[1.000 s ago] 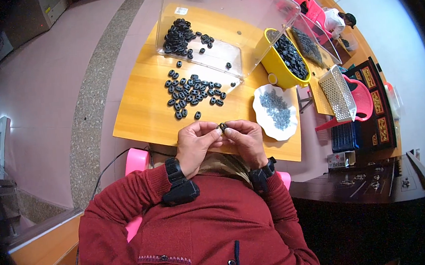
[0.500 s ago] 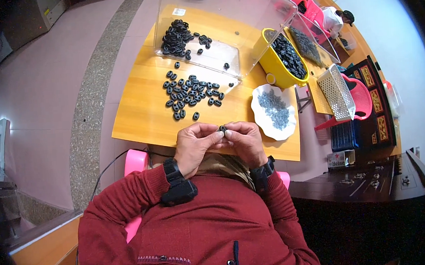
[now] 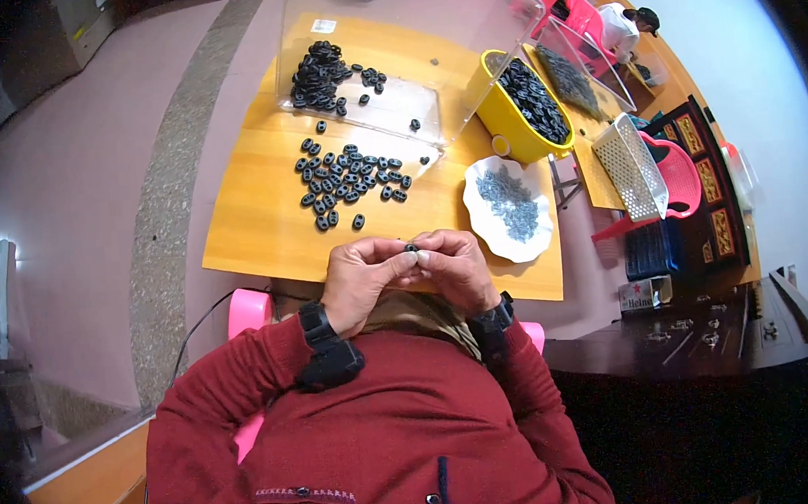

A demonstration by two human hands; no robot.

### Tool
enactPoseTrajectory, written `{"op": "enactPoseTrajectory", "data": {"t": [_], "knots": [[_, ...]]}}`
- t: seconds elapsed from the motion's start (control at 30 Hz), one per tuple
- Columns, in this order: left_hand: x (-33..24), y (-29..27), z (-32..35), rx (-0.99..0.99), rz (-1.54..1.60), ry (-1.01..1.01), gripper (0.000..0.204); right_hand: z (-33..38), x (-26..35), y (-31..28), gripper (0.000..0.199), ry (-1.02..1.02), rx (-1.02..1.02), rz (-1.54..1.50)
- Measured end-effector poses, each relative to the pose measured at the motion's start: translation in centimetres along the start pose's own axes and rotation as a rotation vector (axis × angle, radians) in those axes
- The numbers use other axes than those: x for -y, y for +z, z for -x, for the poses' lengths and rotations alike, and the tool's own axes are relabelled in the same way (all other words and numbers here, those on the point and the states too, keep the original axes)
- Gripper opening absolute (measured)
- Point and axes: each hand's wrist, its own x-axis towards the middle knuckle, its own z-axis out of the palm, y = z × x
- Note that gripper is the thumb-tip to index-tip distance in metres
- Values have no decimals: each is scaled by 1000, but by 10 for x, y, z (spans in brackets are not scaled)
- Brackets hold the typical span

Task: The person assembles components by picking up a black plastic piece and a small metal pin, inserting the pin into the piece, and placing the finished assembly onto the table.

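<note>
Just off the table's near edge, my left hand (image 3: 361, 276) and my right hand (image 3: 458, 267) meet fingertip to fingertip. Both are closed, pinching one small black two-hole piece (image 3: 411, 249) between thumbs and forefingers; the fingers hide most of it. Beyond them, many loose black oval two-hole pieces (image 3: 350, 174) lie spread on the yellow wooden table (image 3: 251, 202). A white scalloped dish (image 3: 483, 224) beside my right hand holds a heap of tiny grey parts (image 3: 511, 205), too small to make out.
A clear plastic bin (image 3: 394, 112) lies on the table with a pile of black pieces in it. Right of it stands a yellow tub (image 3: 497, 114) full of black parts. A white perforated basket (image 3: 635, 172) rests by a red chair (image 3: 678, 177). People (image 3: 621, 29) sit farther off.
The whole view has shifted slightly, so the table and its things sit a little farther left and up. My hands keep pinching the black piece, which is turned a little differently.
</note>
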Motion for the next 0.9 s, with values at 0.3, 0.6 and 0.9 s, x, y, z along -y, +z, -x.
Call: {"op": "enactPoseTrajectory", "data": {"t": [0.3, 0.6, 0.9], "knots": [[-4, -1, -1, -22, -61, -86, 20, 4, 14, 0, 16, -76, -127, 414], [-1, -7, 0, -35, -14, -92, 19, 15, 72, -25, 23, -181, -247, 609], [0, -3, 2, -53, -22, -100, 17, -59, 194, -84, 22, -469, -412, 1003]]}}
